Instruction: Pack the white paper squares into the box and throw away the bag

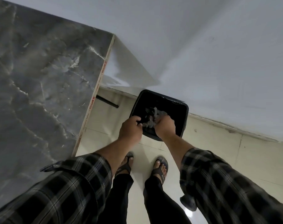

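A crumpled clear plastic bag (pixel 151 118) hangs between my two hands, right above the opening of a black square bin (pixel 174 109) on the floor. My left hand (pixel 131 126) pinches the bag's left end. At the bag's right end my right hand (pixel 165 125) is closed around it. The bag is blurred against the bin's dark inside. No white paper squares and no box are in view.
A grey marble-patterned table (pixel 40 78) fills the left side, its edge close to my left arm. A white wall (pixel 218 54) runs behind the bin. Cream floor tiles (pixel 234 159) lie to the right. My sandalled feet (pixel 160 168) stand just before the bin.
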